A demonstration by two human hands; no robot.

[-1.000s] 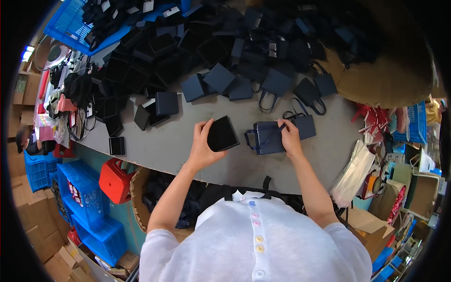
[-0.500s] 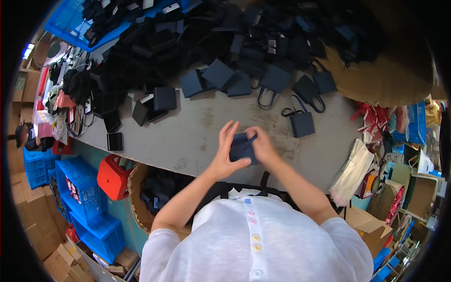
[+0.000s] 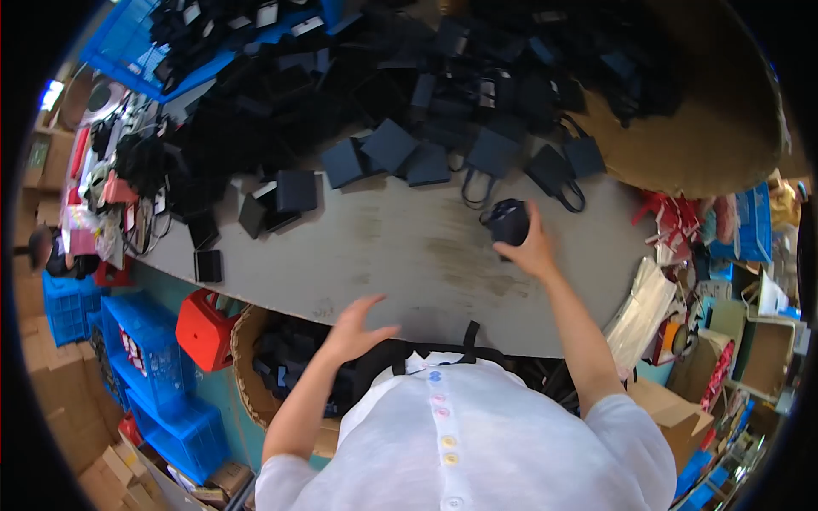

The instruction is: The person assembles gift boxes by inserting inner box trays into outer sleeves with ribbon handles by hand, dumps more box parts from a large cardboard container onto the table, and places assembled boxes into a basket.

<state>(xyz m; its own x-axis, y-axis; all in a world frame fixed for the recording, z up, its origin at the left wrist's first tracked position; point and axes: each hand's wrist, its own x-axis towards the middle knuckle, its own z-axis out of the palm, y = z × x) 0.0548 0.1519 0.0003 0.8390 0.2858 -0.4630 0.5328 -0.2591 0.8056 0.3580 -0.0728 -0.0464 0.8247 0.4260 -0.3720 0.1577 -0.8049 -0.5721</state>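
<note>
My right hand (image 3: 532, 247) is closed around a small dark gift bag (image 3: 509, 223), thumb on its near side, above the right part of the grey table (image 3: 383, 264). A loop of its handle shows at the left. My left hand (image 3: 356, 330) is empty with fingers apart, over the table's front edge, near the cardboard box (image 3: 243, 362) of dark items. Beyond my right hand lie more navy bags with ribbon handles, one flat (image 3: 492, 153) and another (image 3: 554, 170) beside it. Several flat dark boxes (image 3: 389, 145) lie to their left.
A large dark heap (image 3: 290, 102) covers the far side, beside a blue crate (image 3: 128, 51). Brown cardboard (image 3: 699, 136) stands at the far right. Clear plastic sleeves (image 3: 639, 307) hang at the right edge. A red stool (image 3: 204, 328) and blue crates (image 3: 149, 341) stand at the left.
My hands have parted. The dark blue item between them is no longer seen there. My left hand moved down and left; my right reached forward and took the strapped bag from the table.
</note>
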